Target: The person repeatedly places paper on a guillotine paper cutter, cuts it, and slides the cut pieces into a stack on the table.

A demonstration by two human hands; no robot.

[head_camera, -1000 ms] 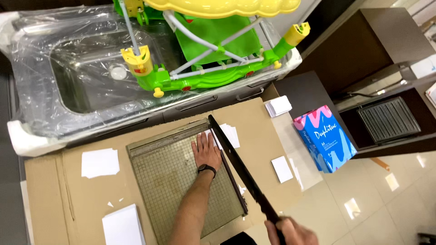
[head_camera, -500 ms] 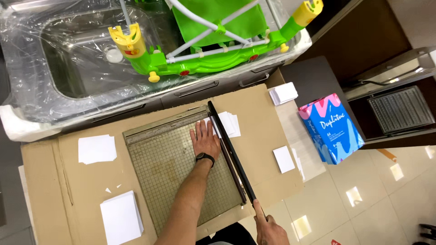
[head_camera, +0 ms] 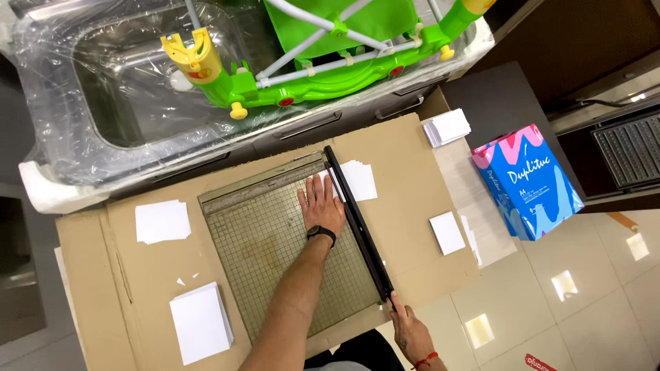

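Left hand [head_camera: 322, 206] lies flat, fingers spread, pressing paper [head_camera: 352, 180] on my cutter bed [head_camera: 275, 240], beside the blade arm [head_camera: 359, 223]; right hand [head_camera: 410, 331] grips its handle end.

Bright, even light; sharp picture, glare patches on floor tiles [head_camera: 564, 285].

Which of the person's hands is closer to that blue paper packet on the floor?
The right hand, on the cutter arm's handle end, is nearer the blue packet. The left hand lies flat on the cutting board, farther away.
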